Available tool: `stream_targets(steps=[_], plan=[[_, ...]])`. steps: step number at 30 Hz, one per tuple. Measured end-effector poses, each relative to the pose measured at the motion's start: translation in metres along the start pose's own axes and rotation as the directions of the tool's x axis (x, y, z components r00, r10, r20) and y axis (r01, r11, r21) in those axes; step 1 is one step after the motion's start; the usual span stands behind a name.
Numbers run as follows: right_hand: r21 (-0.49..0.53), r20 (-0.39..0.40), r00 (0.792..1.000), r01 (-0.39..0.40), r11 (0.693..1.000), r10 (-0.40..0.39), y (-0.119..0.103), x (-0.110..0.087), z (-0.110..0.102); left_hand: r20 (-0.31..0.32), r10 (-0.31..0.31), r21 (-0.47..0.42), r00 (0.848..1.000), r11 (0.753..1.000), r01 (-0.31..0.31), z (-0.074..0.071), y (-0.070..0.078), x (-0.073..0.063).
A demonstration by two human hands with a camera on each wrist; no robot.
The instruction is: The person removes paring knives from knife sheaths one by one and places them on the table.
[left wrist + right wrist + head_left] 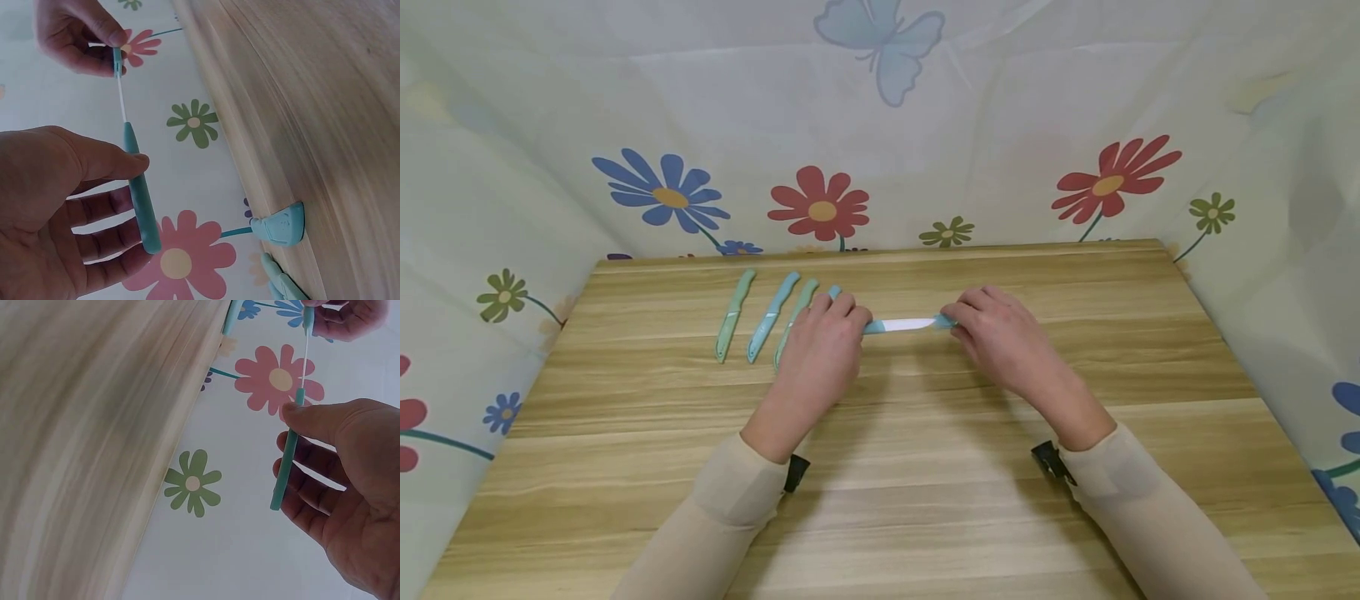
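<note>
In the head view my left hand (823, 342) grips the blue handle (144, 206) of a small knife, thumb on one side and fingers on the other. Its white blade (904, 324) points right. My right hand (1003, 342) pinches a blue sheath (287, 464) between thumb and fingers. The blade tip is at the sheath's mouth, with most of the blade bare. Both are held above the table. Left of the hands lie a green sheathed knife (734, 317), a blue sheathed knife (772, 317) and another green knife (805, 297), partly covered by my left hand.
A blue end of one more item (835, 291) shows behind my left hand; the rest is hidden. The wooden table (925, 500) ends at the back against a white flowered sheet (1000, 125), which also hangs at both sides.
</note>
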State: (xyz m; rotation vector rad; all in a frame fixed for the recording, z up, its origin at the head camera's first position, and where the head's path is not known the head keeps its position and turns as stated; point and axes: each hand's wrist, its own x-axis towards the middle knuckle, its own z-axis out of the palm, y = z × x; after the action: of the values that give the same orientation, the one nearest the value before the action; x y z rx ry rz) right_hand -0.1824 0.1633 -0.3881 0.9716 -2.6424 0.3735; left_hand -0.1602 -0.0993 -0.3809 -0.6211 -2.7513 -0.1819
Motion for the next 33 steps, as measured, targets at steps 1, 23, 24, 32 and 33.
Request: stream_targets(steps=[1,23,24,32,33], plan=[[-0.001,0.002,1.0,-0.005,1.0,0.005,0.0,0.0,-0.001,-0.001,0.0,-0.002,1.0,1.0,0.0,0.0,0.0,0.0],[0.007,0.148,0.961,-0.235,0.972,0.232,0.007,-0.006,-0.021,0.12,-0.077,0.016,0.99,0.997,0.076,0.003,0.013,0.006],[0.003,0.153,0.958,-0.246,0.969,0.242,0.008,-0.007,-0.022,0.124,-0.083,0.01,0.989,0.997,0.082,0.003,0.015,0.007],[-0.001,0.192,0.925,-0.333,0.943,0.327,0.016,-0.014,-0.028,0.188,-0.131,-0.108,0.973,0.982,0.153,0.011,0.04,0.011],[-0.002,0.197,0.92,-0.344,0.939,0.337,0.017,-0.015,-0.029,0.198,-0.139,-0.12,0.97,0.979,0.165,0.011,0.043,0.012]])
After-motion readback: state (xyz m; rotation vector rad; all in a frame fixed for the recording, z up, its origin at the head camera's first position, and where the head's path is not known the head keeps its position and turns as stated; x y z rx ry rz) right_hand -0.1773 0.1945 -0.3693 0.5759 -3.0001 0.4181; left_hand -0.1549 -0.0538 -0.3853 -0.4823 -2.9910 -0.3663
